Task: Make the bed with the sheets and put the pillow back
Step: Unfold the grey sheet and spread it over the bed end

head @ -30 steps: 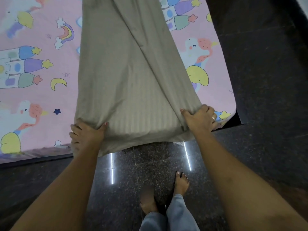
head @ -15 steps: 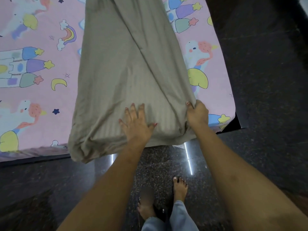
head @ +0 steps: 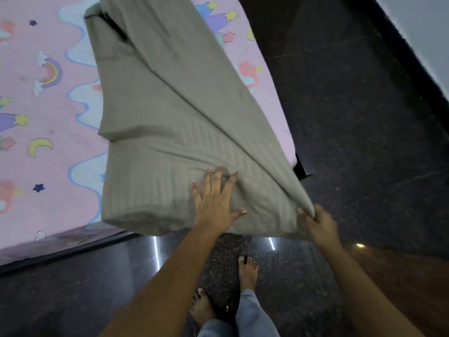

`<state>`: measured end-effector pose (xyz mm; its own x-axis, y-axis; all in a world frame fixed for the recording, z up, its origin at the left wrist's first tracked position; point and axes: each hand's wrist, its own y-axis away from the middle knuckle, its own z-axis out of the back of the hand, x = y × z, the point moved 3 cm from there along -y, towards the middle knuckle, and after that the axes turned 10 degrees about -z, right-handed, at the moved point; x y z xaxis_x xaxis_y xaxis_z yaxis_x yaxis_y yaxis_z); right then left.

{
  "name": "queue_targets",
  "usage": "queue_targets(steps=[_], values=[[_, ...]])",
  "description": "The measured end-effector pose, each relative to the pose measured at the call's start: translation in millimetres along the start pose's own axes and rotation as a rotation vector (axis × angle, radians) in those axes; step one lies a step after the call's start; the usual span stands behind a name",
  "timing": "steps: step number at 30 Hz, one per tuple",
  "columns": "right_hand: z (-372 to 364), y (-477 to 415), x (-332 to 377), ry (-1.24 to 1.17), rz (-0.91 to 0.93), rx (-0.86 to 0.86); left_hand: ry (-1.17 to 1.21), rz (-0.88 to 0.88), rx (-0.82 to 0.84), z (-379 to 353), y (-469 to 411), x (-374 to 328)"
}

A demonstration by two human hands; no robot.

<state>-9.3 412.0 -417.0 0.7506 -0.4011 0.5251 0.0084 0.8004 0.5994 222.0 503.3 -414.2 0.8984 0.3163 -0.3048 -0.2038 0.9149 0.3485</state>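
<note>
A grey striped sheet (head: 165,113), folded in a long band, lies across the bed's corner over a pink cartoon-print fitted sheet (head: 48,132). Its near end hangs past the mattress edge. My left hand (head: 216,203) presses flat on the grey sheet near that end, fingers spread. My right hand (head: 318,222) pinches the sheet's near right corner and holds it out beyond the bed's corner, above the floor. No pillow is in view.
Dark polished stone floor (head: 364,142) runs along the right and the front of the bed. My bare feet (head: 245,271) stand close to the bed's front edge. A pale wall (head: 425,32) sits at the upper right.
My left hand let go of the sheet's left corner and moved right to lie flat on it. My right hand pulled its corner out to the right, past the bed's corner.
</note>
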Motion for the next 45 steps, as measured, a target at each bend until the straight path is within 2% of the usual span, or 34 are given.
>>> queue_targets(steps=[4,9,12,16,21,22,24,25,28,31,33,35,39,41,45], values=[[-13,-28,28,-0.047,0.063,0.062,0.015,0.005,0.044,-14,-3,-10],[-25,-63,77,-0.154,0.087,0.026,0.113,0.094,-0.044,-12,-9,0],[-20,-76,107,-0.041,0.191,-0.063,0.167,0.142,-0.090,-9,-12,7],[21,-102,119,-0.151,0.110,-0.254,0.282,0.286,-0.177,-2,-12,22],[22,-111,124,0.003,0.009,-0.321,0.336,0.481,-0.270,-3,5,62],[11,-104,129,0.081,0.030,-0.376,0.336,0.485,-0.276,-5,8,68],[-15,-80,140,0.289,0.202,-0.510,0.334,0.476,-0.282,-6,11,73],[-33,-65,144,0.379,0.308,-0.504,0.334,0.478,-0.292,-5,12,76],[-91,-21,152,0.483,0.481,-0.296,0.330,0.556,-0.381,2,20,95],[-140,13,150,0.521,0.570,-0.102,0.407,0.801,-0.511,8,40,140],[-166,29,145,0.585,0.606,0.001,0.451,0.960,-0.529,8,60,175],[-187,42,143,0.624,0.643,0.069,0.438,1.020,-0.512,7,76,203],[-223,64,148,0.690,0.719,0.165,0.397,1.058,-0.400,11,90,230],[-238,72,155,0.708,0.734,0.193,0.455,1.014,-0.342,11,90,235],[-267,94,172,0.716,0.786,0.220,0.938,0.833,-0.566,11,108,236]])
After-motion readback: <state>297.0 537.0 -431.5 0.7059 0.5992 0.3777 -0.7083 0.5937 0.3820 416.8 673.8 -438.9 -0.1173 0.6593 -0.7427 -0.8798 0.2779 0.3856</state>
